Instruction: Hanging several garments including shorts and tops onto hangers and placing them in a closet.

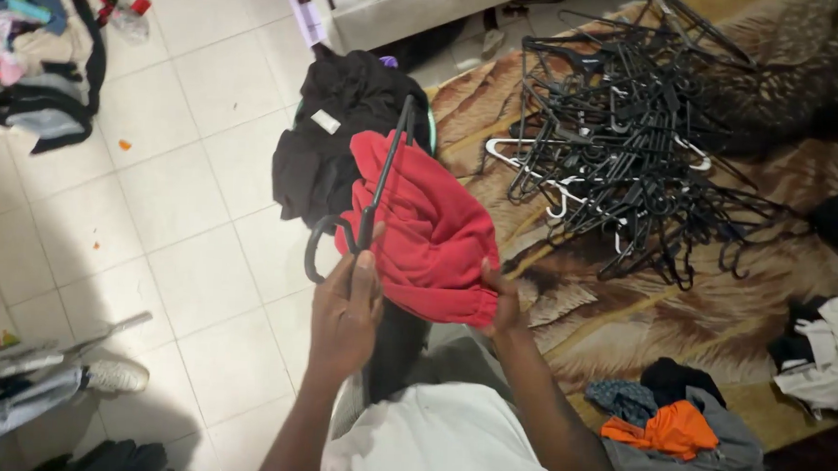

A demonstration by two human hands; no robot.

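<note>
My left hand [345, 308] grips a black plastic hanger [374, 196] near its hook, holding it upright in front of me. A red garment [429, 226] hangs over the hanger's arm. Its lower hem is pinched by my right hand [503, 300]. Behind the red garment a black piece of clothing [334, 133] with a white label lies heaped on the floor.
A big tangle of black hangers [630, 151] lies on the brown patterned rug [794, 271] to the right. Small piles of clothes, orange, grey [679, 431] and white [824, 352], sit at lower right. More clothes [27, 49] lie at upper left on the white tiles. A shoe [116, 375] is at lower left.
</note>
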